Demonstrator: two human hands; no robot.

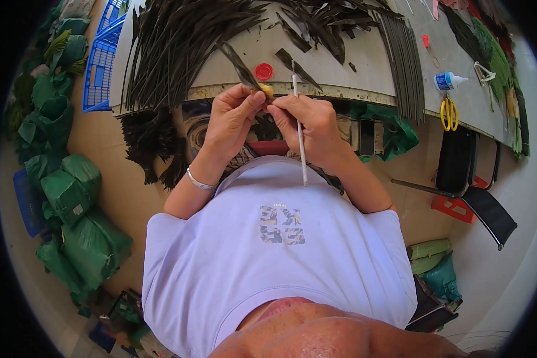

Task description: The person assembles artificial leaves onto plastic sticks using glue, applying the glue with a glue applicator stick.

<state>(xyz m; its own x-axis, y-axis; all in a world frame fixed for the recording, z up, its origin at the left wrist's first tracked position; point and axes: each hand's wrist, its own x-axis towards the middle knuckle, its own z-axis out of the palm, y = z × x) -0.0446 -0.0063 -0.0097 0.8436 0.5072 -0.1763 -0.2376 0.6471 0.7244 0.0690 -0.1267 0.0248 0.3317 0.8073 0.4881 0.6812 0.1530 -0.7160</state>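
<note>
My left hand (231, 116) pinches the base of a dark, narrow leaf strip (237, 64) that points up over the table edge. My right hand (309, 126) holds a thin white stick (299, 134), which runs from above my fingers down toward my chest. Both hands meet at a small yellowish piece (268, 90) at the leaf's base, just in front of the table (340, 65). Part of that piece is hidden by my fingers. A silver bracelet (198, 182) sits on my left wrist.
Piles of dark leaf strips (173, 42) cover the table, with a neat bundle (403, 59) at right. A red lid (264, 71), glue bottle (450, 80) and yellow scissors (448, 113) lie there too. Green bags (71, 197) and a blue crate (101, 65) stand left; a black chair (465, 173) right.
</note>
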